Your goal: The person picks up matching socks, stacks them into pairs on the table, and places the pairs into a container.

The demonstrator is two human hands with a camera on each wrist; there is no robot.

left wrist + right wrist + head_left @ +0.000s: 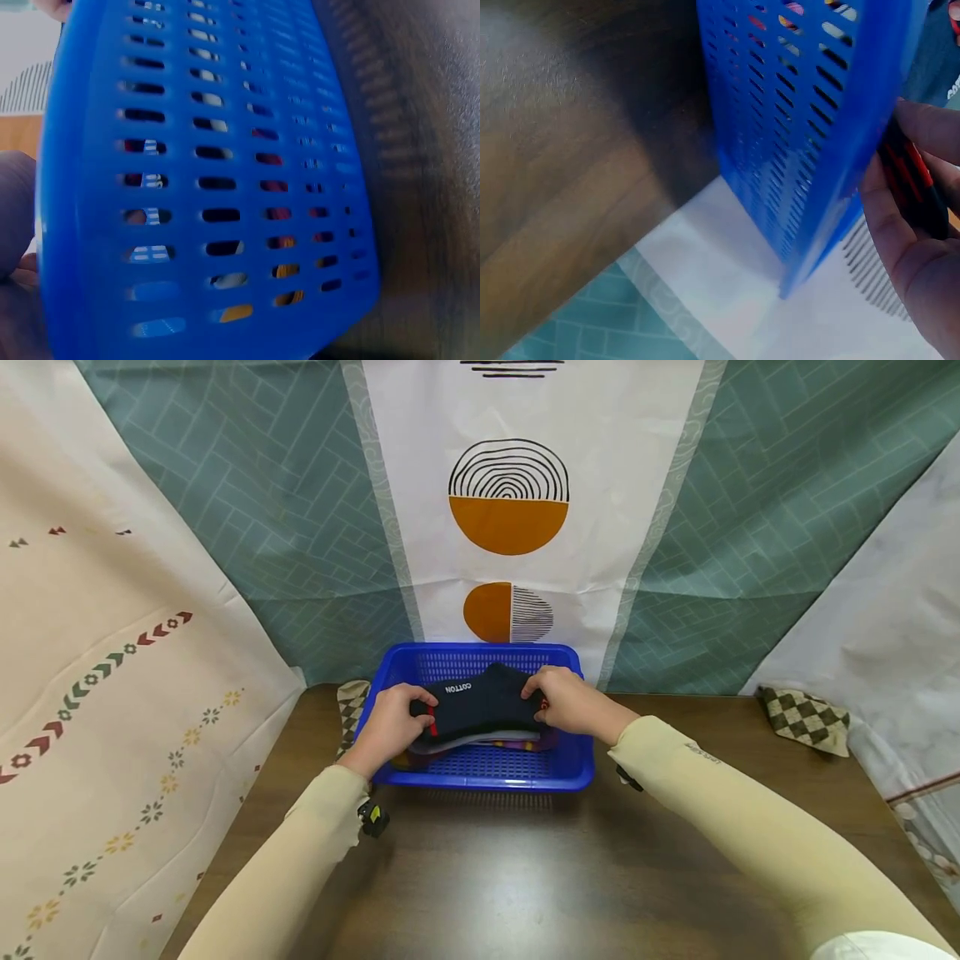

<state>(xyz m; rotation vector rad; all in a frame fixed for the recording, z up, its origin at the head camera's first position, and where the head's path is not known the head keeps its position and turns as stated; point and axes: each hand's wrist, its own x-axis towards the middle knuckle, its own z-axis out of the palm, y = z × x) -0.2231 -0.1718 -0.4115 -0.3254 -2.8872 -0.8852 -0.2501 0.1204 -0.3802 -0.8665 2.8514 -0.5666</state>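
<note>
A dark navy sock (487, 700) with white "COTTON" lettering and red stripes is held stretched sideways in the blue basket (480, 783). My left hand (390, 723) pinches its left end between thumb and fingers. At the other end, my right hand (572, 702) grips it, and the right wrist view shows the black-and-red edge (909, 180) between thumb and fingers. Beneath lie a grey folded garment (468, 741) and a purple-and-yellow piece (517, 745), partly hidden. In the left wrist view the basket wall (180, 187) covers most of the work, with only part of the hand (15, 217) showing.
The basket stands on a brown wooden table (495, 877) against a patterned cloth backdrop (525, 560). A checkered cloth (806, 720) lies at the back right corner; another checkered piece (351, 706) shows just left of the basket.
</note>
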